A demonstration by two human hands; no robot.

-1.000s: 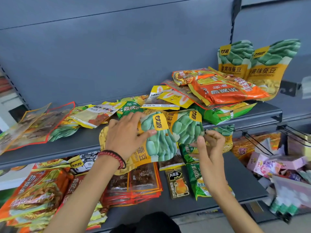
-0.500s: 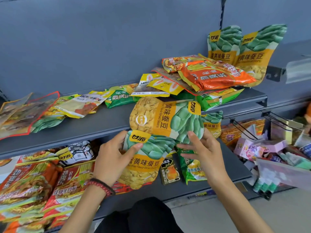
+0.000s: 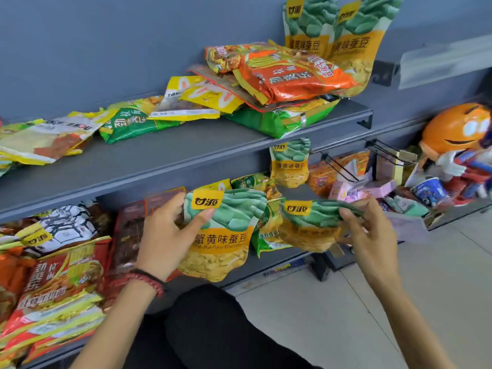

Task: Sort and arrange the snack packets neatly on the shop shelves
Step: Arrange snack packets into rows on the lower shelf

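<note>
Fingers of left hand (image 3: pixel 165 237) round legible packet (image 3: pixel 222 251), of right hand (image 3: pixel 372 235) round blurred packet (image 3: pixel 306 230).

Bean packets, 5: left packet (image 3: pixel 221 233) has green bean print on top, a yellow tag with black characters, an orange band with white characters and pale yellow bean print below; right packet (image 3: pixel 308 225), 2 back packets (image 3: pixel 306 25) (image 3: pixel 356 35) and mid packet (image 3: pixel 290 163) share the green, yellow and orange scheme. Noodle packet (image 3: pixel 290 75) orange with white characters and yellow stripes; green packet (image 3: pixel 282 121) green with yellow; yellow packet (image 3: pixel 210 95) yellow with white swirls; red packets (image 3: pixel 53 288) red, orange and yellow; mono packet (image 3: pixel 66 227) black on white. Shelf (image 3: pixel 165 155) grey, wall (image 3: pixel 106 49) blue-grey, bracelet (image 3: pixel 147 281) red beads, figure (image 3: pixel 450 129) orange with white eyes.
</note>
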